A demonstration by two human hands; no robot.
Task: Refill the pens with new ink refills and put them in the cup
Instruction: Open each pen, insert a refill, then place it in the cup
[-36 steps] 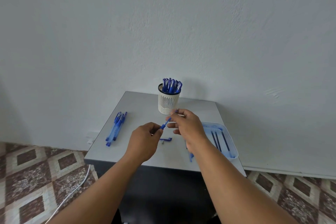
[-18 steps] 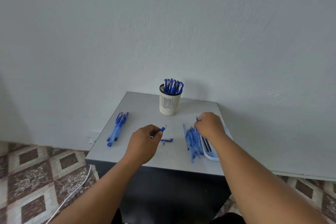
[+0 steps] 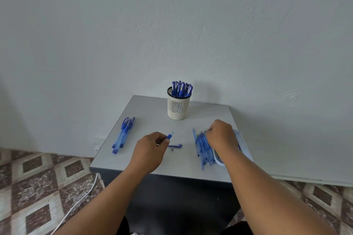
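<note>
My left hand (image 3: pixel 150 150) grips a blue pen barrel (image 3: pixel 170 135) whose open end sticks up past my thumb. My right hand (image 3: pixel 221 135) is curled over the far end of a pile of thin blue refills (image 3: pixel 202 146) beside a pale blue tray (image 3: pixel 243 149); whether it pinches one is hidden. A white slotted cup (image 3: pixel 178 108) at the back of the table holds several blue pens (image 3: pixel 181 88). A bundle of blue pens (image 3: pixel 124 133) lies at the left. A blue pen cap (image 3: pixel 175 145) and a small tip piece (image 3: pixel 172 149) lie between my hands.
The small grey table (image 3: pixel 149 112) stands against a white wall. A white cable (image 3: pixel 80 200) runs over the patterned tile floor at the lower left.
My right hand left the pen barrel and went right, down to the refill pile by the tray. My left hand kept the barrel and stayed in place.
</note>
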